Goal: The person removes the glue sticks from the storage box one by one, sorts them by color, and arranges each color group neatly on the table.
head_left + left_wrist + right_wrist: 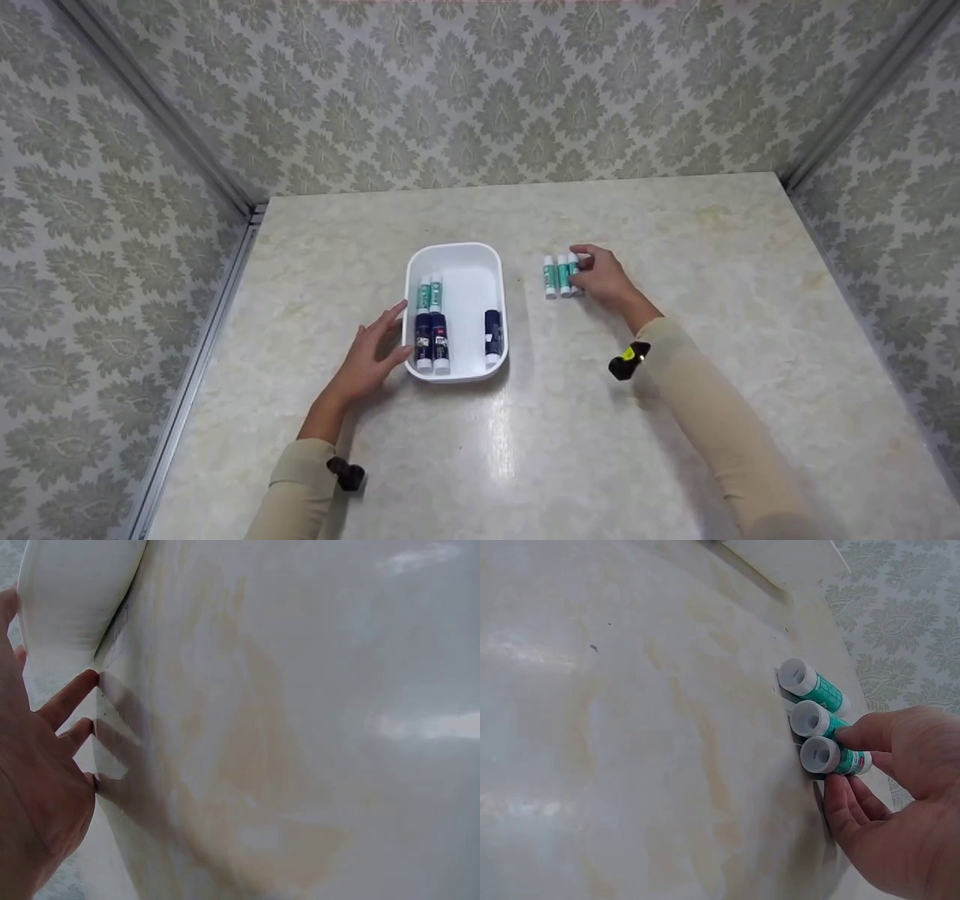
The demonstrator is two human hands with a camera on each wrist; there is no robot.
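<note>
With the right hand (602, 281), pinches the rightmost green glue stick (834, 757) across its barrel, thumb on one side and curled fingers on the other, opened only about as far as the stick's thickness, probably because of a round body prone to rolling. Cannot tell whether raised at all from the table (675, 232). Just beside it, the middle green glue stick (564, 277) and the left green glue stick (550, 278), lying parallel in a short row toward the table's far edge, likely handy for grasping singly. With the left hand (369, 354), touches the left side of the white tray (466, 292), fingers spread and fairly straight, thumb apart at the rim, gripping nothing; presumably for light steadying. For the tray, a spot nearer the table's left edge than its right, long sides running from far to near. Inside, along the left wall, a pair of green glue sticks (430, 295) at the far end of a pair of dark blue glue sticks (432, 341), seemingly lined up by kind to save room. Against the right wall, toward the near right corner, a single dark blue glue stick (493, 336), parallel to the others.
</note>
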